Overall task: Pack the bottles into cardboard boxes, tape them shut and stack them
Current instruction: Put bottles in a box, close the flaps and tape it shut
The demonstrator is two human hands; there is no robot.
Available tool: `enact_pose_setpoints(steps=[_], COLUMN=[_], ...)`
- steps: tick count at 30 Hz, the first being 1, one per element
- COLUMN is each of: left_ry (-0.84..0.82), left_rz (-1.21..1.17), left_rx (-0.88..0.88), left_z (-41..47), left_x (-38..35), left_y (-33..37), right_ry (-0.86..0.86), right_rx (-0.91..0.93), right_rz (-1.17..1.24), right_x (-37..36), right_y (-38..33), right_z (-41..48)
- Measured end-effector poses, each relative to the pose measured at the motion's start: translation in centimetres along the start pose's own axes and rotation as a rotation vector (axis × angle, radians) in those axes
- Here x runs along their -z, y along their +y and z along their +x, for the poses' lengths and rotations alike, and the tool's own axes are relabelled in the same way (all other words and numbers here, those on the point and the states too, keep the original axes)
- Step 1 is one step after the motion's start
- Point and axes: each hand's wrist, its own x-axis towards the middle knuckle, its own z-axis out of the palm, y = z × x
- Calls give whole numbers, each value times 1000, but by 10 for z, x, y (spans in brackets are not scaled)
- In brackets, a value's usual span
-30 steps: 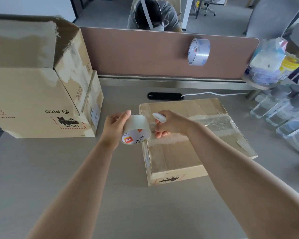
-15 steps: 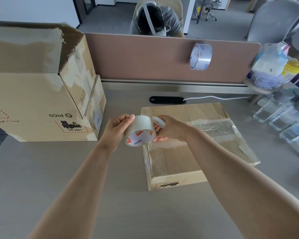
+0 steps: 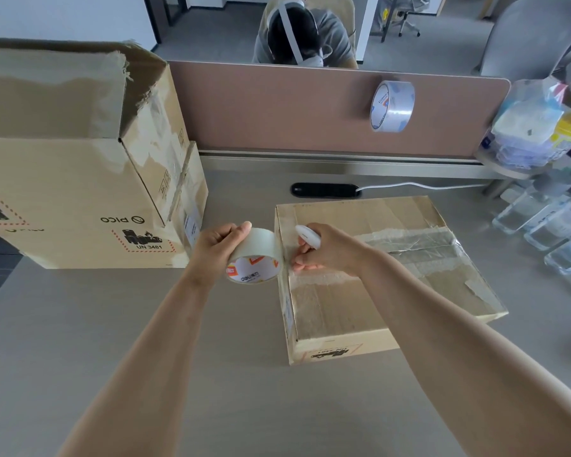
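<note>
Left hand [image 3: 218, 249] clamped on tape roll [image 3: 256, 258], touching closed box's [image 3: 360, 291] left edge; right hand [image 3: 330, 252], gripping white cutter [image 3: 307, 236], just beside.

The left hand [image 3: 216, 249] has brought the tape roll [image 3: 256, 258] rightward, from open desk just left of the flat box [image 3: 376, 275] at frame centre, until the roll presses against that box's left edge. The right hand [image 3: 330, 250], with the small white cutter [image 3: 308, 236] in it, has dropped from beside the roll onto the box top, fingertips at the left edge by the old tape seam.
</note>
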Motion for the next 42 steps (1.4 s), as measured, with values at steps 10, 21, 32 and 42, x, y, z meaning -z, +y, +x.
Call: enact_pose_setpoints(steps=[10,21,32,42], left_ry=[-150,-177,-540,-563], left_rz=[162,508,442,223], left_rx=[120,162,262,319], left_z=[-3,1,1,0], left_x=[15,-18,-47,-44], left_y=[-16,-6,7,0], right_ry=[-29,26,43,141], right_rx=[-46,-110,-235,-226], right_rz=[104,164,236,217], right_x=[-1,-3,20,17], right_y=[0,-4,12,18], right_z=[3,5,-17,-31])
